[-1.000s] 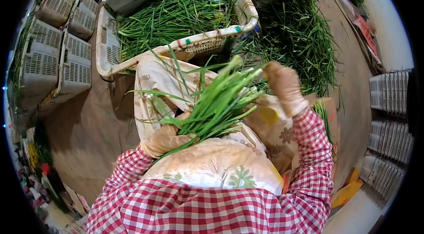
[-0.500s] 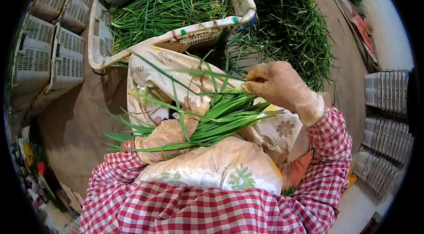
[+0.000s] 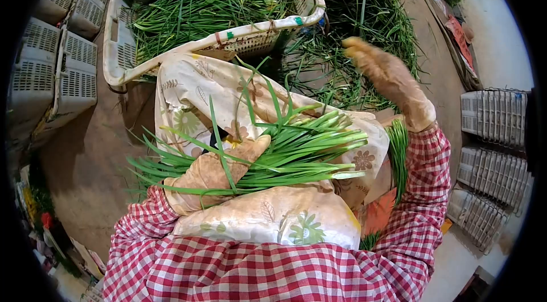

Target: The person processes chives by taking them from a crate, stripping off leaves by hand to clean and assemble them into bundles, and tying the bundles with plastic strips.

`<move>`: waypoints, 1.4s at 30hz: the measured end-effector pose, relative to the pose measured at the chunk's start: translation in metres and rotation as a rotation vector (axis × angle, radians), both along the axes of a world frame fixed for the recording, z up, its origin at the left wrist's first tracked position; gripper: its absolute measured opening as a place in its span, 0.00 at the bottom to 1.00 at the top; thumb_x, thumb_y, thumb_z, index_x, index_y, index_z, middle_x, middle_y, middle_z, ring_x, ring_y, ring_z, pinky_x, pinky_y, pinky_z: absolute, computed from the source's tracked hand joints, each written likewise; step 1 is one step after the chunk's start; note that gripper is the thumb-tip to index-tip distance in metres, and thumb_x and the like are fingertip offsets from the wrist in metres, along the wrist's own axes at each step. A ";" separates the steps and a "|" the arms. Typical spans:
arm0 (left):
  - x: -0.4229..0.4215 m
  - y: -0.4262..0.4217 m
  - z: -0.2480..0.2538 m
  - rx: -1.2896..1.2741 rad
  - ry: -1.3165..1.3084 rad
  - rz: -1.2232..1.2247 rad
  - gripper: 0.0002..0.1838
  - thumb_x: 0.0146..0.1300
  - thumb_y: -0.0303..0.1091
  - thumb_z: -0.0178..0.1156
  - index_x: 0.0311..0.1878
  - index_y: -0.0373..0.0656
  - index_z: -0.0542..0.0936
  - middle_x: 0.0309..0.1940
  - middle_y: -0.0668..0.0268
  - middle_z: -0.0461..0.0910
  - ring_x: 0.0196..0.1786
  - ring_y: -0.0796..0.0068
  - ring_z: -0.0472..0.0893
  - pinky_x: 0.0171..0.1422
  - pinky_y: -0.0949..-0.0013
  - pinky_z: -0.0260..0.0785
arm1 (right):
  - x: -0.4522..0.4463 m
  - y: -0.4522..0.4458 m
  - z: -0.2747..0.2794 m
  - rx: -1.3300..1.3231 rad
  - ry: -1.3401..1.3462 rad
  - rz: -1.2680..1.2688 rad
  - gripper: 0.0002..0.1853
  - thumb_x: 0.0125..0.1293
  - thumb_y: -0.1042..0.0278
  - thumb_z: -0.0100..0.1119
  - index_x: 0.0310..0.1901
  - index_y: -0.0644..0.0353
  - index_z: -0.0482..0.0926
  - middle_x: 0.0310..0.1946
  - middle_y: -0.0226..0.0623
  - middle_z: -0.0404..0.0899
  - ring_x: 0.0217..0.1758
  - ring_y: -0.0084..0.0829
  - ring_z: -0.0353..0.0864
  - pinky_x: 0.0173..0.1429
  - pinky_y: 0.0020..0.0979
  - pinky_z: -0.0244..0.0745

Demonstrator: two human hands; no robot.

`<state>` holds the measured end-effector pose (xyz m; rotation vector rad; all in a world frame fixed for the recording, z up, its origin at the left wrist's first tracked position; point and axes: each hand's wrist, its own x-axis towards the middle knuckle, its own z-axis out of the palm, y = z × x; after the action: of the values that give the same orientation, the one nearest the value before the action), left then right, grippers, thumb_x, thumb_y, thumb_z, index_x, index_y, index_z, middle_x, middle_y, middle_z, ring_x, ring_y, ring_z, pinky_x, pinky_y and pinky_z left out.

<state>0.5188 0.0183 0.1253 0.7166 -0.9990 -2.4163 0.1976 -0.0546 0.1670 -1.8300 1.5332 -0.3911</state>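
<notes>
From my remote seat, I see the left hand [image 3: 211,178], in a stained tan glove, closed around a bunch of long, slender green stalks [image 3: 307,151], its thumb pressed along the top. The bunch lies crosswise over the lap, on a cream cloth printed with leaves and flowers [image 3: 196,82]. Its pale cut ends fan out to the right, while the leafy tips trail left past the wrist, and a few blades arch up over the thumb.

I have the right hand [image 3: 384,71], gloved the same way, raised well apart from the bunch, open, with its fingers stretched toward the upper left and slightly blurred. Behind it a loose green heap [image 3: 387,23] spreads over the floor.

Beyond the knees I make out a large, off-white plastic crate [image 3: 196,45] with more green stalks lying in it. A second green bundle [image 3: 397,156] shows just beside the red-and-white checked right sleeve [image 3: 430,154]. Pale perforated crates [image 3: 77,74] line the left side, and grey slatted crates [image 3: 493,119] stand on the right.
</notes>
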 end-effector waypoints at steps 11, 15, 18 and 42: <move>0.014 0.013 -0.001 0.078 -0.007 -0.074 0.36 0.61 0.35 0.64 0.69 0.37 0.59 0.59 0.62 0.71 0.59 0.74 0.71 0.63 0.73 0.62 | 0.087 0.036 0.028 0.383 -0.164 0.165 0.17 0.62 0.53 0.59 0.42 0.59 0.83 0.34 0.38 0.82 0.37 0.31 0.81 0.44 0.30 0.75; 0.012 0.010 0.004 0.152 0.029 -0.105 0.36 0.61 0.35 0.64 0.69 0.37 0.59 0.60 0.62 0.71 0.59 0.74 0.71 0.63 0.73 0.63 | 0.057 0.037 0.043 0.343 -0.443 -0.199 0.15 0.68 0.53 0.53 0.36 0.54 0.82 0.33 0.32 0.82 0.27 0.18 0.77 0.24 0.20 0.71; 0.006 0.007 0.006 0.238 0.040 -0.126 0.36 0.61 0.35 0.64 0.69 0.37 0.58 0.60 0.62 0.71 0.59 0.74 0.71 0.63 0.73 0.63 | 0.006 0.020 0.040 -0.013 -0.475 -0.358 0.15 0.70 0.55 0.52 0.40 0.57 0.81 0.33 0.33 0.83 0.26 0.19 0.79 0.21 0.17 0.68; 0.098 0.029 -0.101 0.312 0.124 0.406 0.35 0.56 0.29 0.66 0.66 0.39 0.62 0.44 0.65 0.76 0.31 0.85 0.72 0.36 0.79 0.68 | 0.022 0.008 -0.021 0.470 -0.115 0.149 0.41 0.61 0.23 0.36 0.49 0.54 0.82 0.22 0.37 0.79 0.20 0.27 0.73 0.28 0.29 0.68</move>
<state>0.6173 0.0478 0.0239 0.7751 -0.3822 -2.2374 0.2197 -0.0467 0.1464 -1.5093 1.2697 -0.0531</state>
